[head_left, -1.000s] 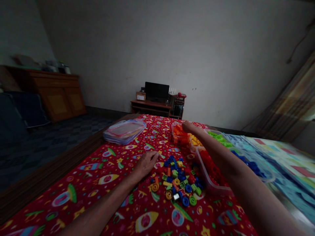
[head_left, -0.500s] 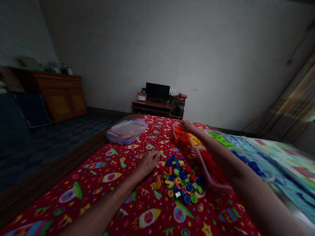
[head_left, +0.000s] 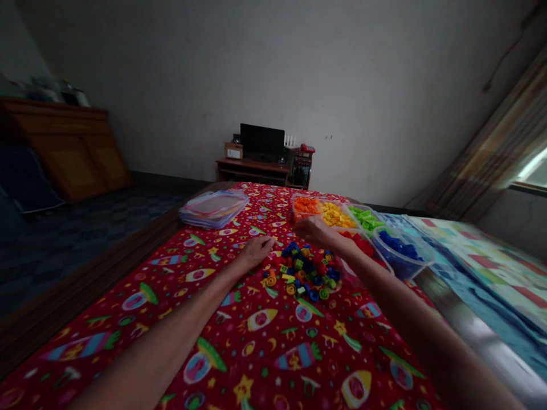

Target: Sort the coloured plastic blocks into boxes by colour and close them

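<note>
A heap of small multicoloured plastic bricks and round wheel pieces (head_left: 304, 272) lies on a red printed cloth (head_left: 179, 319). My left hand (head_left: 256, 253) rests palm down on the cloth, its fingertips at the heap's left edge, with nothing visible in it. My right hand (head_left: 314, 230) hangs loosely curled just behind the heap, beside an orange-filled clear tub (head_left: 305, 206) and a red-filled tub (head_left: 361, 245). Its fingers hide whatever might be inside them.
Clear tubs of yellow (head_left: 335, 215), green (head_left: 365, 217) and blue (head_left: 397, 250) bricks line the far right of the cloth. Stacked clear lids (head_left: 213, 209) lie at back left. A dark wooden edge (head_left: 106, 250) runs along the left side, with a striped quilt (head_left: 482, 273) at right.
My right hand has come back from the orange tub toward the heap. The whole scene sits higher and smaller in view, showing more of the tubs. My left hand stays by the heap.
</note>
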`<control>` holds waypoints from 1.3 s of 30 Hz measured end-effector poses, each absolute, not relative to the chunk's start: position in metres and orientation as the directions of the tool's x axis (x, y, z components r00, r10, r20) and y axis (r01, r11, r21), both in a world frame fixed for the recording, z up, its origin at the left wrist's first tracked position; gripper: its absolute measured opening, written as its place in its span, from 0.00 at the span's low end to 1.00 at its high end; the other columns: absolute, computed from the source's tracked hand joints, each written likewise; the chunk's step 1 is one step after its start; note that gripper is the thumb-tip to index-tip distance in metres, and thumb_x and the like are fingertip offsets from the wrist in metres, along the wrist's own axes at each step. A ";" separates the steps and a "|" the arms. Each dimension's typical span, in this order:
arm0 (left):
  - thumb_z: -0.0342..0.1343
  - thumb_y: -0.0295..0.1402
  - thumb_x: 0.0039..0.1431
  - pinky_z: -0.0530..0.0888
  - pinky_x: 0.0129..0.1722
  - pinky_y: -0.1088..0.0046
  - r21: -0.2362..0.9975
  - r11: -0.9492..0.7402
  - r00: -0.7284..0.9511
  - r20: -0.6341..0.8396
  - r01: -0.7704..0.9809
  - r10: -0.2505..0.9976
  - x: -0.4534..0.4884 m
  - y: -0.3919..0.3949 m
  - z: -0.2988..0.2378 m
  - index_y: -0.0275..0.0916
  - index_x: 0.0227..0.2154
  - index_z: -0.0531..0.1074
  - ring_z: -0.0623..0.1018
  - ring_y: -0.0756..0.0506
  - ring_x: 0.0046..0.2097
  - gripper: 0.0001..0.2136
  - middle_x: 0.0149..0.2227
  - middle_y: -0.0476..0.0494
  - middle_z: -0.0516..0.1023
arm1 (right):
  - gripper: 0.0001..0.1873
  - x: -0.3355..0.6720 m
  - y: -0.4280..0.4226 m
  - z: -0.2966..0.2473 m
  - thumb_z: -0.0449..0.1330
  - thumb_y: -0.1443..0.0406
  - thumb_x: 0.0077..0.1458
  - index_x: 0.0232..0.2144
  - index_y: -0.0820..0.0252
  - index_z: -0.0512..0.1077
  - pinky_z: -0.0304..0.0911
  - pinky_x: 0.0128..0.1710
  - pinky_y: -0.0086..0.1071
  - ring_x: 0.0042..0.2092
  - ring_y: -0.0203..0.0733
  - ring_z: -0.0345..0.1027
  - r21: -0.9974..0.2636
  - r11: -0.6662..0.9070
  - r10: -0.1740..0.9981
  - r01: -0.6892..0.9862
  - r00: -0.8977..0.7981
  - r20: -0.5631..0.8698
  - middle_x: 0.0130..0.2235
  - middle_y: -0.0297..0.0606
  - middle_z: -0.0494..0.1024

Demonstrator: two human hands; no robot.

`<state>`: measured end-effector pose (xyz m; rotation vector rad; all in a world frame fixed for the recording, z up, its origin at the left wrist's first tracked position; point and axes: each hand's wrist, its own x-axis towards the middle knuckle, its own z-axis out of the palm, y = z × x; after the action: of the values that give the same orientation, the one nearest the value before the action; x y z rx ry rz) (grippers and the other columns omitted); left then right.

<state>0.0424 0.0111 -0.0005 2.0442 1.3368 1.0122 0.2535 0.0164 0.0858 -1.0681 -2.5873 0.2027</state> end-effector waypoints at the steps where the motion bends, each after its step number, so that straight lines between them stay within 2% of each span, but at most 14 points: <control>1: 0.47 0.42 0.55 0.70 0.37 0.74 0.745 -0.407 0.300 0.284 0.529 0.911 0.039 0.010 0.004 0.38 0.29 0.76 0.76 0.45 0.35 0.16 0.31 0.47 0.79 | 0.10 0.253 0.005 0.080 0.52 0.75 0.44 0.24 0.65 0.73 0.45 0.25 0.26 0.24 0.29 0.51 -0.257 0.701 0.713 0.666 -0.655 0.249 0.22 0.32 0.67; 5: 0.56 0.42 0.51 0.71 0.41 0.74 0.791 -0.404 0.553 0.101 0.460 0.827 0.020 0.008 0.019 0.40 0.41 0.75 0.77 0.44 0.42 0.17 0.41 0.47 0.79 | 0.09 0.254 -0.023 0.067 0.53 0.74 0.44 0.22 0.64 0.73 0.43 0.24 0.26 0.23 0.29 0.49 -0.270 0.644 0.765 0.716 -0.596 0.244 0.20 0.30 0.65; 7: 0.57 0.39 0.50 0.71 0.41 0.74 0.793 -0.389 0.623 0.015 0.469 0.782 0.013 0.007 0.021 0.41 0.48 0.71 0.76 0.44 0.43 0.21 0.44 0.46 0.78 | 0.09 0.255 -0.028 0.065 0.53 0.73 0.44 0.23 0.65 0.74 0.42 0.24 0.27 0.23 0.29 0.49 -0.275 0.601 0.798 0.750 -0.546 0.256 0.20 0.31 0.65; 9: 0.59 0.35 0.48 0.71 0.42 0.73 0.743 -0.432 0.642 0.004 0.512 0.767 0.011 0.006 0.018 0.40 0.51 0.69 0.75 0.44 0.45 0.24 0.47 0.45 0.77 | 0.10 0.255 -0.030 0.062 0.53 0.73 0.44 0.24 0.65 0.75 0.42 0.24 0.27 0.23 0.30 0.50 -0.269 0.571 0.818 0.776 -0.508 0.270 0.20 0.32 0.67; 13: 0.59 0.29 0.47 0.70 0.46 0.71 0.552 -0.563 0.611 0.117 0.615 0.783 0.018 0.007 0.007 0.37 0.44 0.73 0.74 0.44 0.45 0.18 0.45 0.41 0.76 | 0.12 0.249 -0.033 0.054 0.52 0.74 0.45 0.26 0.64 0.76 0.44 0.26 0.26 0.25 0.31 0.54 -0.259 0.594 0.802 0.761 -0.539 0.257 0.24 0.36 0.72; 15: 0.58 0.28 0.48 0.70 0.44 0.71 0.511 -0.591 0.609 0.156 0.624 0.778 0.022 0.007 0.005 0.37 0.40 0.75 0.74 0.45 0.42 0.14 0.42 0.42 0.77 | 0.13 0.246 -0.036 0.052 0.52 0.75 0.45 0.28 0.64 0.76 0.46 0.26 0.26 0.26 0.31 0.57 -0.269 0.610 0.792 0.746 -0.559 0.246 0.27 0.38 0.75; 19: 0.57 0.30 0.48 0.71 0.39 0.72 0.528 -0.561 0.553 0.193 0.638 0.810 0.023 0.008 0.006 0.37 0.35 0.77 0.76 0.45 0.37 0.10 0.35 0.43 0.79 | 0.13 0.245 -0.043 0.055 0.52 0.75 0.47 0.29 0.64 0.77 0.47 0.26 0.26 0.26 0.32 0.59 -0.272 0.623 0.781 0.733 -0.572 0.250 0.26 0.38 0.75; 22: 0.59 0.34 0.47 0.71 0.34 0.73 0.606 -0.455 0.421 0.210 0.652 0.882 0.024 0.009 0.009 0.37 0.33 0.78 0.76 0.45 0.33 0.10 0.32 0.45 0.79 | 0.14 0.246 -0.045 0.059 0.52 0.76 0.48 0.31 0.64 0.77 0.49 0.27 0.26 0.26 0.33 0.61 -0.301 0.648 0.762 0.700 -0.592 0.262 0.26 0.38 0.75; 25: 0.61 0.39 0.44 0.71 0.31 0.73 0.783 -0.314 0.314 0.160 0.537 0.936 0.029 0.005 0.013 0.36 0.32 0.77 0.77 0.45 0.32 0.13 0.29 0.46 0.79 | 0.19 0.246 -0.044 0.058 0.54 0.74 0.51 0.46 0.66 0.72 0.54 0.30 0.26 0.30 0.35 0.65 -0.343 0.661 0.750 0.667 -0.573 0.330 0.31 0.41 0.77; 28: 0.64 0.43 0.42 0.73 0.36 0.70 0.946 -0.164 0.323 0.068 0.279 0.944 0.041 -0.008 0.021 0.35 0.35 0.76 0.78 0.44 0.35 0.19 0.33 0.44 0.80 | 0.25 0.246 -0.042 0.053 0.57 0.70 0.53 0.54 0.66 0.65 0.57 0.35 0.29 0.37 0.39 0.68 -0.312 0.715 0.696 0.626 -0.592 0.406 0.41 0.47 0.77; 30: 0.65 0.44 0.41 0.74 0.39 0.69 0.993 -0.053 0.353 0.011 0.109 0.935 0.051 -0.017 0.025 0.35 0.37 0.75 0.78 0.44 0.38 0.21 0.36 0.43 0.80 | 0.23 0.245 -0.042 0.051 0.57 0.68 0.55 0.54 0.65 0.65 0.58 0.38 0.30 0.41 0.41 0.68 -0.284 0.747 0.661 0.601 -0.624 0.417 0.44 0.49 0.75; 33: 0.68 0.42 0.39 0.75 0.42 0.69 0.996 0.073 0.385 -0.045 -0.058 0.922 0.065 -0.028 0.027 0.35 0.35 0.74 0.78 0.46 0.38 0.20 0.37 0.44 0.79 | 0.17 0.243 -0.043 0.050 0.56 0.66 0.57 0.49 0.64 0.68 0.58 0.38 0.29 0.42 0.41 0.68 -0.264 0.746 0.663 0.612 -0.643 0.384 0.43 0.48 0.75; 39: 0.65 0.38 0.48 0.75 0.45 0.67 0.974 0.157 0.430 -0.074 -0.162 0.900 0.083 -0.036 0.029 0.35 0.34 0.72 0.79 0.45 0.39 0.14 0.36 0.42 0.79 | 0.10 0.245 -0.042 0.052 0.57 0.66 0.57 0.42 0.63 0.70 0.55 0.33 0.26 0.35 0.36 0.67 -0.210 0.741 0.662 0.638 -0.640 0.391 0.36 0.42 0.76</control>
<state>0.0827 -0.0359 0.0295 1.1597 0.8074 0.8914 0.2448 -0.0418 0.0521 -0.9899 -2.4951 0.0718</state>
